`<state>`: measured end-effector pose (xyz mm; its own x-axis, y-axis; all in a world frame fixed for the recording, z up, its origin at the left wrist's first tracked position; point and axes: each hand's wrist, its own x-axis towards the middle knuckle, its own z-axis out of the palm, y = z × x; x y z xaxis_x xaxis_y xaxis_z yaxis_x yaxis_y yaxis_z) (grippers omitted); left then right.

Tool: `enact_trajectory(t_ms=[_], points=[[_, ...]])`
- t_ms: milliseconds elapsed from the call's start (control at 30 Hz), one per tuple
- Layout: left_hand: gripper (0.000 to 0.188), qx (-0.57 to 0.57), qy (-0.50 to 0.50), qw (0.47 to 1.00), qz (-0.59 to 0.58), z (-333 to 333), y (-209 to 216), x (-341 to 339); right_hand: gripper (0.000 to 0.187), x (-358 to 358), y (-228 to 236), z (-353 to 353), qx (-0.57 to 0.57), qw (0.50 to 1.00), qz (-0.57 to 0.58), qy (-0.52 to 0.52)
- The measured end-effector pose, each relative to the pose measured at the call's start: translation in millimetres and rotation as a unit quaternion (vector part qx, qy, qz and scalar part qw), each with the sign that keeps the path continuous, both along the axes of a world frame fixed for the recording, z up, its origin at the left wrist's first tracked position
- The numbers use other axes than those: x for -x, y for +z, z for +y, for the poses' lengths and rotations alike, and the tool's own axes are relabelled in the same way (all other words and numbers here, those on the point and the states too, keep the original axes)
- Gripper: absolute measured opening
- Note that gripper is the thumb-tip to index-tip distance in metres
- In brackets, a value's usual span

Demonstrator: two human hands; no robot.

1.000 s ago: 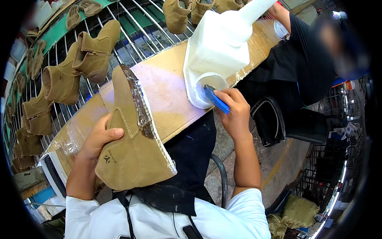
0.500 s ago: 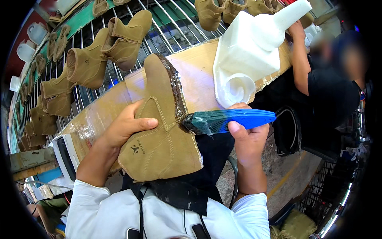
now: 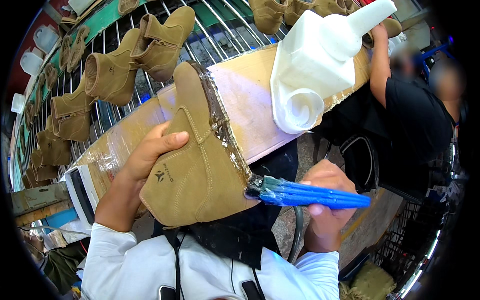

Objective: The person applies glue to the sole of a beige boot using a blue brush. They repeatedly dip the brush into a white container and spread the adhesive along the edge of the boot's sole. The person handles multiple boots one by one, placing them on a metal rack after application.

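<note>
A tan ankle boot [image 3: 195, 165] with a stitched seam lies on its side in my left hand [image 3: 152, 152]. The thumb rests on the upper, and the other fingers are hidden behind it. Along the sole edge runs a wet, dark, glossy band with whitish patches, from the toe down toward the heel. My right hand [image 3: 327, 192] grips a blue-handled brush [image 3: 315, 194], its handle pointing right. The brush's dark bristles touch the sole edge near the heel. Whitish, glue-like residue coats the end of the handle nearest the bristles.
A white plastic glue bottle [image 3: 315, 60] with a round cup [image 3: 302, 111] stands on the cardboard-covered bench [image 3: 247, 100]. Beyond it, several tan boots [image 3: 112, 70] sit on a metal bar rack [image 3: 210, 37]. At right, a co-worker in black [image 3: 415, 115] reaches toward the bench.
The brush has moved down the sole edge toward the heel, along with my right hand. Whitish wet patches now show further along the edge. The boot has shifted slightly left.
</note>
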<state>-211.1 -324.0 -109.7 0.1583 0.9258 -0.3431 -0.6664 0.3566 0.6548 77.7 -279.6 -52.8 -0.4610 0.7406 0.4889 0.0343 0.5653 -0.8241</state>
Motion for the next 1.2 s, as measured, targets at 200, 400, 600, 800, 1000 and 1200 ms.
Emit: enact_trajectory(t_ms=[200, 400, 600, 800, 1000, 1200], points=[[0.050, 0.017, 0.009, 0.997, -0.070, -7, 3, -1, 0.023, 5, 18, -9, -0.101, 0.993, -0.037, -0.047], [0.047, 0.102, 0.079, 0.975, -0.181, -15, 23, -14, 0.024, 8, 33, -5, -0.182, 0.982, -0.042, -0.033], [0.049, 0.113, 0.056, 0.965, -0.228, -22, 22, -11, 0.026, 13, 47, 1, -0.206, 0.978, -0.038, 0.007], [0.049, 0.034, 0.000, 0.984, -0.177, -25, 26, -31, 0.025, 20, 57, 1, -0.182, 0.983, -0.028, 0.008], [0.049, 0.003, -0.011, 0.979, -0.202, -20, 13, -48, 0.024, 28, 57, 3, -0.163, 0.987, -0.013, -0.003], [0.048, 0.002, 0.012, 0.977, -0.215, -28, 5, -53, 0.019, 40, 50, 26, -0.184, 0.979, 0.040, 0.083]])
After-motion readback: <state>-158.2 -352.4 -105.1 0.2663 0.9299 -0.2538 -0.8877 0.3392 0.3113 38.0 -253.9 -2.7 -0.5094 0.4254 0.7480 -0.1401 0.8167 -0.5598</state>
